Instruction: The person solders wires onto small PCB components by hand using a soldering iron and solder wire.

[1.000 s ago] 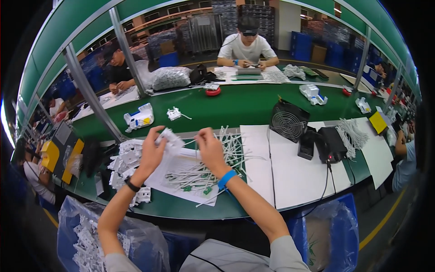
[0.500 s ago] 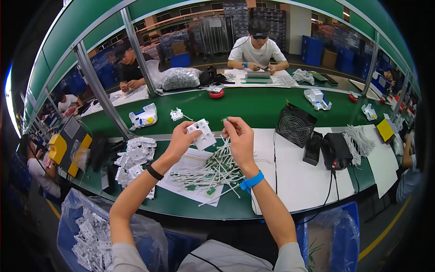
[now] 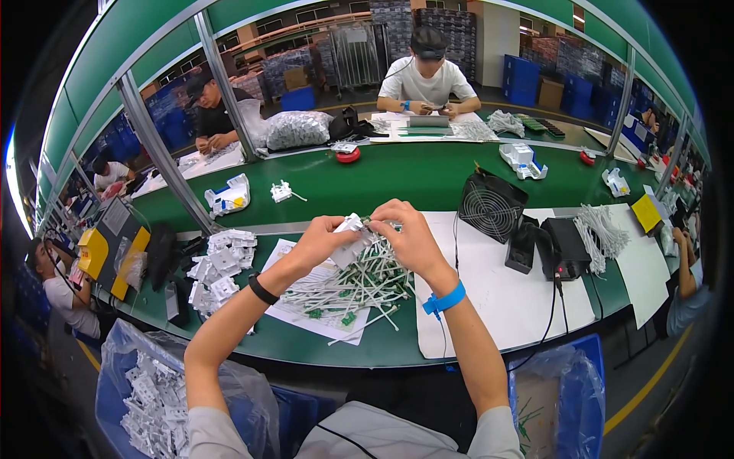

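1. Where the left hand [image 3: 325, 241] and right hand [image 3: 405, 233] meet above the green bench [image 3: 413, 176], both are curled shut on a small white plastic part [image 3: 353, 226].
2. Fingers cover most of it; its shape is unclear.
3. Beneath them lies a pile of thin white wired pieces [image 3: 348, 287], partly hidden.

A black fan [image 3: 492, 206] stands beside a black power box [image 3: 564, 246], with white cable ties [image 3: 602, 232] further right.

My green workbench [image 3: 428, 180] runs left to right. Far side: metal frame posts [image 3: 218, 73], stacked blue crates [image 3: 524, 73]. Bright factory light overhead.
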`<state>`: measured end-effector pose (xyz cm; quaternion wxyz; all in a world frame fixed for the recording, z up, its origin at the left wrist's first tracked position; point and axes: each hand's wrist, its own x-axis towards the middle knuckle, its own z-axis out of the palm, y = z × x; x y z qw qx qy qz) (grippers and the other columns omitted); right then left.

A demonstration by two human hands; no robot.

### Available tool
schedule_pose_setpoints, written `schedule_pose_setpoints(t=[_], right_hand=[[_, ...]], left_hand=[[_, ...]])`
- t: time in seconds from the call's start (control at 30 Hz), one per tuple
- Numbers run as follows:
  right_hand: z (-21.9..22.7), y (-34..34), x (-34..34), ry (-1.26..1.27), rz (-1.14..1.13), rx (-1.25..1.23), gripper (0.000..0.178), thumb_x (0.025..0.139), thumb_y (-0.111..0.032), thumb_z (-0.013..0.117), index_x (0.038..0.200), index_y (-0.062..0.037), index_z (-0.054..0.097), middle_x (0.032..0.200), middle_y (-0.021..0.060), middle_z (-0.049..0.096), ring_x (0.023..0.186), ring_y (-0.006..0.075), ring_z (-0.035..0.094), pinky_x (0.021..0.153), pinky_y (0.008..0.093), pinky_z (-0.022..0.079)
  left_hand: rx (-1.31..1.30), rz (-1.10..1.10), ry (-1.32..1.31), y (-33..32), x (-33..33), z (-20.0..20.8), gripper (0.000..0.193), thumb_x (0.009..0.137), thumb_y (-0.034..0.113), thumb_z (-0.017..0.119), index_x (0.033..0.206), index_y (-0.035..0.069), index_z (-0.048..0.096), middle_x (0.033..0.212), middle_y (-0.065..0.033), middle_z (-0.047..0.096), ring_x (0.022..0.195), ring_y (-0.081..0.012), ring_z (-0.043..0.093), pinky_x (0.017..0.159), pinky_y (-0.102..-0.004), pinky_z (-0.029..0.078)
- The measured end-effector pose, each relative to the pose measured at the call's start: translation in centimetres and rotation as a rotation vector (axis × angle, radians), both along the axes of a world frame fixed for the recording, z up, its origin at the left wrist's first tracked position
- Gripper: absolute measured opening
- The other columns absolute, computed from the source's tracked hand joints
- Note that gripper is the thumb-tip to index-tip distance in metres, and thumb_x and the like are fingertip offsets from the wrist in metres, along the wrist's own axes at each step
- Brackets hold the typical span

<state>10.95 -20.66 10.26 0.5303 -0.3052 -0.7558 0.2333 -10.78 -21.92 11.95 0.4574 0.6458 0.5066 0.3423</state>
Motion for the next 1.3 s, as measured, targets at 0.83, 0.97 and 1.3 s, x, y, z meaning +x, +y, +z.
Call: schedule_pose_setpoints(t=[0.83, 0.97, 1.3], right_hand=[[-5.6, 0.3, -0.2, 0.083, -0.008, -0.317, 0.029, 0.090, -0.021, 0.075, 0.105, 0.0040, 0.072, 0.092, 0.0115, 0.071, 0.085, 0.0189, 0.067, 0.074, 0.0326, 0.054], [-4.1, -0.3, 0.6, 0.125, 0.214, -0.708, 0.032, 0.097, -0.028, 0.068, 0.106, 0.0032, 0.071, 0.089, 0.0101, 0.073, 0.075, 0.0126, 0.068, 0.065, 0.0262, 0.054], [-2.1, -4.5, -1.0, -0.383, -0.426, 0.007, 0.023, 0.091, -0.006, 0.058, 0.110, 0.0013, 0.070, 0.079, 0.0168, 0.071, 0.075, 0.0360, 0.071, 0.062, 0.0468, 0.054]], left_hand=[[-0.070, 0.020, 0.006, -1.5, 1.2, -0.8, 0.024, 0.087, 0.022, 0.076, 0.088, -0.001, 0.075, 0.079, -0.0024, 0.071, 0.070, -0.0064, 0.062, 0.064, -0.0235, 0.046], [0.065, 0.069, 0.031, -0.8, 1.1, -1.9, 0.026, 0.087, 0.022, 0.076, 0.085, -0.003, 0.073, 0.073, -0.0026, 0.068, 0.065, -0.0071, 0.059, 0.057, -0.0265, 0.044], [0.354, 0.278, -0.173, 2.5, 4.5, -5.8, 0.028, 0.091, 0.023, 0.072, 0.092, -0.004, 0.068, 0.077, -0.0065, 0.069, 0.068, -0.0101, 0.060, 0.058, -0.0300, 0.046]])
